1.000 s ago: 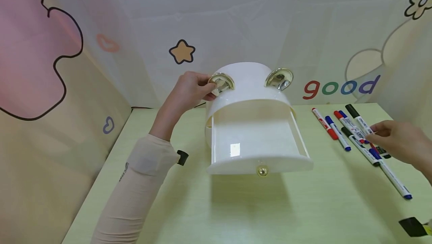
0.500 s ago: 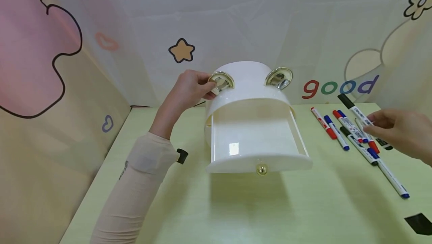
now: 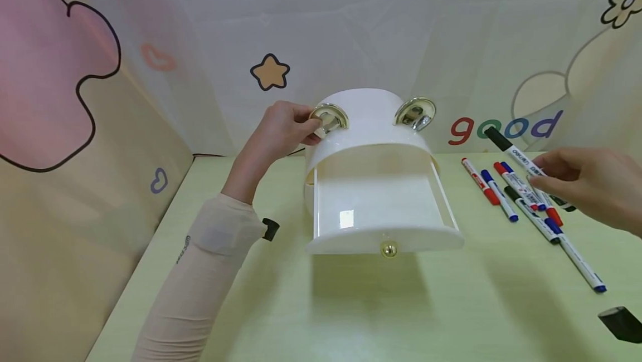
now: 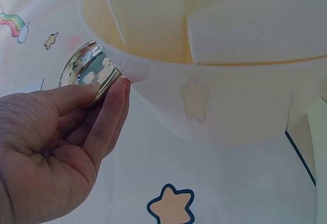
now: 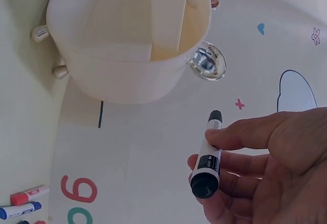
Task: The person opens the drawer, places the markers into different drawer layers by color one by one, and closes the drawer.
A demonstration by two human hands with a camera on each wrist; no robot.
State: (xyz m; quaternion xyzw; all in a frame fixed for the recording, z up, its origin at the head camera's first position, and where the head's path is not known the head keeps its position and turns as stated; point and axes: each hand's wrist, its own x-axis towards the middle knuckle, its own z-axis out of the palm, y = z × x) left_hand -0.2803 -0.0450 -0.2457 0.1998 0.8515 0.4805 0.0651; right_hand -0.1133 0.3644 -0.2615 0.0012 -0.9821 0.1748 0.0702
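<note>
A white rounded drawer box (image 3: 361,106) stands at the back of the table, with two shiny gold ears on top. Its drawer (image 3: 376,200) is pulled out, showing a bare white floor and a round gold knob (image 3: 389,249) on the front. My left hand (image 3: 283,131) pinches the left gold ear (image 4: 89,70) between thumb and fingers. At the right, my right hand (image 3: 592,184) holds a black-capped marker (image 3: 516,153) above the other markers, its cap pointing up and left. In the right wrist view the marker (image 5: 208,157) lies between thumb and fingers.
Several red, blue and black markers (image 3: 534,214) lie on the green table (image 3: 371,317) at the right, some crossing each other. A printed cloth backdrop (image 3: 321,33) rises behind the box. A black object (image 3: 622,324) shows at the lower right edge.
My right hand has lifted the black-capped marker off the pile and moved it up and left. The left hand stays on the gold ear; the drawer has not moved.
</note>
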